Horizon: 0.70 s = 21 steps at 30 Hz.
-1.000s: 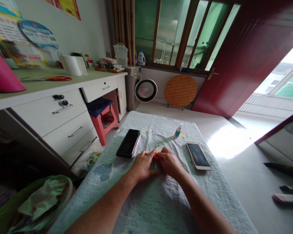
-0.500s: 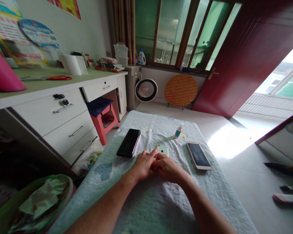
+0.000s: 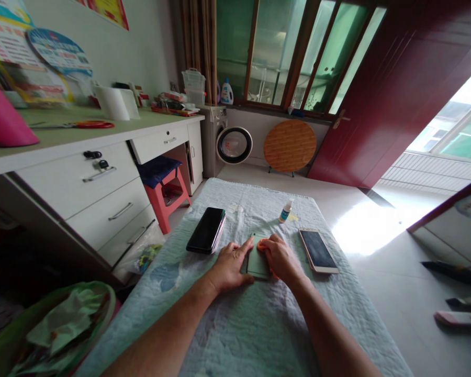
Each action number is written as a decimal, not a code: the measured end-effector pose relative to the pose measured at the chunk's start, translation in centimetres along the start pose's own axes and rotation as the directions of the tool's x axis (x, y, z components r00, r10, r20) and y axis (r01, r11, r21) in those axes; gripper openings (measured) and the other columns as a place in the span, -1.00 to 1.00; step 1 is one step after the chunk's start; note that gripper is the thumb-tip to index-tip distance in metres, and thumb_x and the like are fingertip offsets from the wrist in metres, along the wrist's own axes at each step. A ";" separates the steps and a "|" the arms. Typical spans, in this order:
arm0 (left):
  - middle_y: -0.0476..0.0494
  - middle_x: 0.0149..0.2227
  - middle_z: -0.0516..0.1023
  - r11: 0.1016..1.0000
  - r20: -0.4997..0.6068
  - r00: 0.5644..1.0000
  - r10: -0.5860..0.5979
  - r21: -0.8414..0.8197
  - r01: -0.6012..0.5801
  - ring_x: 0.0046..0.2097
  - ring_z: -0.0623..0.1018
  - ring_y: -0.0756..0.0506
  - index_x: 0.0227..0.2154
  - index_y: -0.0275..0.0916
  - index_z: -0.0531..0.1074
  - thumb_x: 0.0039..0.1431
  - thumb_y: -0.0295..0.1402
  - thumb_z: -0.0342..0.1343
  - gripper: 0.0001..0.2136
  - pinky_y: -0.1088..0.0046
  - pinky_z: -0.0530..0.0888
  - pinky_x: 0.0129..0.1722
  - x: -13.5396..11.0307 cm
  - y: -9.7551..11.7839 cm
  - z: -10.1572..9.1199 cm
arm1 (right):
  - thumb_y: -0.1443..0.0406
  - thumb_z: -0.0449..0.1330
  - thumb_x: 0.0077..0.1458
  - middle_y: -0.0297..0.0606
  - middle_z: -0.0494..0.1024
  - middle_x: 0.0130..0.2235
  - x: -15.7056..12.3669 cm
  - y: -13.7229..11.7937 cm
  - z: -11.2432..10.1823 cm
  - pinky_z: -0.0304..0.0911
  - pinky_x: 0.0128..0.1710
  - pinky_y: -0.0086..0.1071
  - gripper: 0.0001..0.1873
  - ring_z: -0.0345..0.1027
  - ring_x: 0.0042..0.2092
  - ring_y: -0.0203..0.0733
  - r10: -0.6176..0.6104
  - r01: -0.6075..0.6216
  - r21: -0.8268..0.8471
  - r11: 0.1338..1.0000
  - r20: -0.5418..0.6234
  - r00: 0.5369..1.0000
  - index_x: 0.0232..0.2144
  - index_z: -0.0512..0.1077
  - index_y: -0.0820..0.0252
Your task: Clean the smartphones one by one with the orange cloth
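Observation:
A silver phone (image 3: 256, 266) lies back up on the quilted cloth (image 3: 235, 319) in front of me. Along its left side my left hand (image 3: 231, 266) holds it, thumb at the near end and forefinger reaching the far corner by the camera. My right hand (image 3: 283, 257) is closed on an orange cloth (image 3: 262, 244) and presses it against the upper right of the phone's back. Part of the cloth is hidden under the fingers. To the left rests a black phone (image 3: 206, 230), apparently on top of another. A gold-rimmed phone (image 3: 318, 251) lies to the right, screen up.
Beyond the phones stands a small spray bottle (image 3: 286, 211). A white desk (image 3: 82, 180) with drawers runs along the left, a red stool (image 3: 163, 191) beneath it. A green bin (image 3: 110, 298) holds rubbish at lower left. A washing machine (image 3: 215, 141) has its door open.
My right hand has moved right and away from my left hand, wiping with the orange cloth. More of the phone's back now shows. My left hand has barely moved.

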State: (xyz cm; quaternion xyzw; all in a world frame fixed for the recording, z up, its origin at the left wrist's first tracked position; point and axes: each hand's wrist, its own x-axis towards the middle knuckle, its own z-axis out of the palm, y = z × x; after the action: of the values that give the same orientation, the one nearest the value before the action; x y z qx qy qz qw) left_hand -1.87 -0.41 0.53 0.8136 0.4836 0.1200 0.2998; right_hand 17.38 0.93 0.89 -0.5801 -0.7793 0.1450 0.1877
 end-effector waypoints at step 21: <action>0.01 0.32 0.21 0.997 0.010 0.997 0.076 0.031 -0.076 0.17 0.31 -0.26 0.19 -0.06 0.32 -0.01 -0.14 0.28 -0.35 0.26 0.23 0.19 0.3 -1.1 0.1 | 0.40 0.19 -0.03 -0.29 0.55 -0.37 -2.2 -2.1 -2.7 0.07 -0.36 -0.48 -0.91 0.34 -0.35 -0.29 -0.115 0.137 -0.017 0.990 0.451 0.885 -0.43 0.50 0.18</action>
State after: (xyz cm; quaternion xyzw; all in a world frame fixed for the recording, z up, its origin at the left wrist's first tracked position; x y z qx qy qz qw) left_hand -2.43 0.15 -0.26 0.8365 0.4527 0.1202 0.2845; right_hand 17.40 -1.75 3.94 -0.4833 -0.8408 0.2438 -0.0022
